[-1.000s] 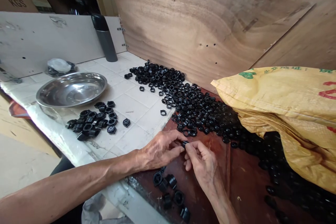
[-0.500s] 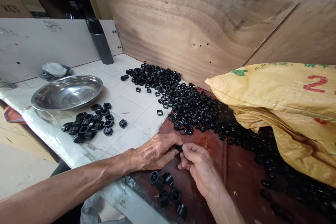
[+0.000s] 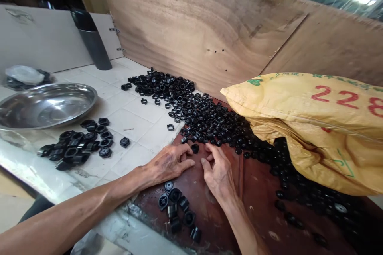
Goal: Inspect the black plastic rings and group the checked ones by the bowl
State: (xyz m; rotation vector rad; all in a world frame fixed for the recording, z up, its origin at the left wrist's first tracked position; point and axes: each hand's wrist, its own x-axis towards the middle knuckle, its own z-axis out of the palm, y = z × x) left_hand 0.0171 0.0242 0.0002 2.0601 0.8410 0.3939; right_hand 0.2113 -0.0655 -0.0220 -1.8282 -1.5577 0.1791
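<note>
My left hand [image 3: 169, 163] and my right hand [image 3: 217, 169] rest apart on a red-brown board [image 3: 260, 195], fingers spread and holding nothing. A small black plastic ring [image 3: 195, 148] lies between their fingertips, touching neither as far as I can see. Just below them stands a small group of black plastic fittings [image 3: 176, 206]. A heap of loose black rings [image 3: 203, 119] spreads beyond my fingers, across the tile and the board. Further left on white tile sits a larger group of black fittings [image 3: 74, 147].
A steel bowl [image 3: 44, 105] stands at the left on white tile [image 3: 140, 127], with a plastic bag [image 3: 25, 75] behind it. A dark flask [image 3: 92, 44] stands at the back. A yellow woven sack [image 3: 311, 123] lies right, against a plywood wall [image 3: 194, 28].
My hands have parted from pinching a small black ring and now lie open on the board. The whole scene has shifted left in the view.
</note>
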